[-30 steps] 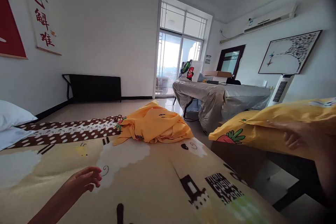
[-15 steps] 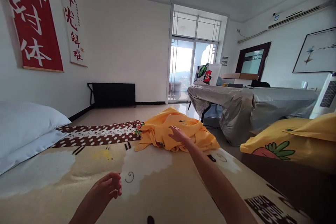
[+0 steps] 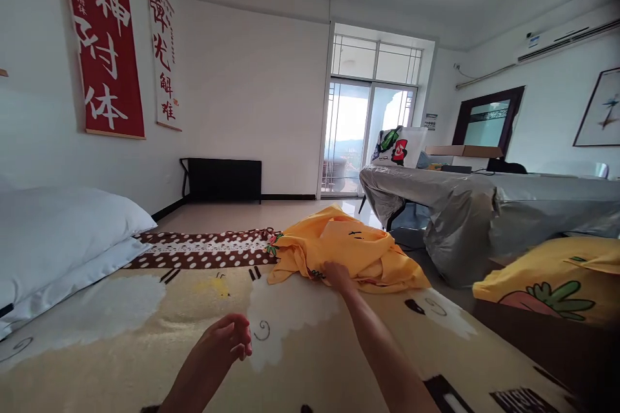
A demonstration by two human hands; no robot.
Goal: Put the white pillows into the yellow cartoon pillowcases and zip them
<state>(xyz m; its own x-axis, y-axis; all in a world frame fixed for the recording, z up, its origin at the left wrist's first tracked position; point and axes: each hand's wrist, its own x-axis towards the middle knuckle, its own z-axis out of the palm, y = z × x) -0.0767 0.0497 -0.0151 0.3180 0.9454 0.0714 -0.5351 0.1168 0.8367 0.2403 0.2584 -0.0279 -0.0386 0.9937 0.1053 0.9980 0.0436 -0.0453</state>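
Observation:
A crumpled yellow cloth (image 3: pixel 372 248) with carrot prints lies heaped on the far part of a cream patterned blanket (image 3: pixel 290 361). My right hand (image 3: pixel 338 275) reaches out to its near side, fingers bent into the fabric and closed on a fold; the fingertips are partly hidden. My left hand (image 3: pixel 230 339) hovers over the blanket at the lower left of centre. Its fingers are loosely curled, thumb apart, and it holds nothing.
White pillows (image 3: pixel 72 232) are stacked at the left. Beyond the blanket runs a brown polka-dot border (image 3: pixel 203 248). To the right are a yellow carrot-print cushion-like bundle (image 3: pixel 547 277) and a table under grey plastic (image 3: pixel 465 206). A black folded panel (image 3: pixel 225 181) leans by the wall.
My right hand has come down and nearer, from lying spread over the yellow cloth to gripping its near side. The camera view has swung slightly left; my left hand keeps its loose curl.

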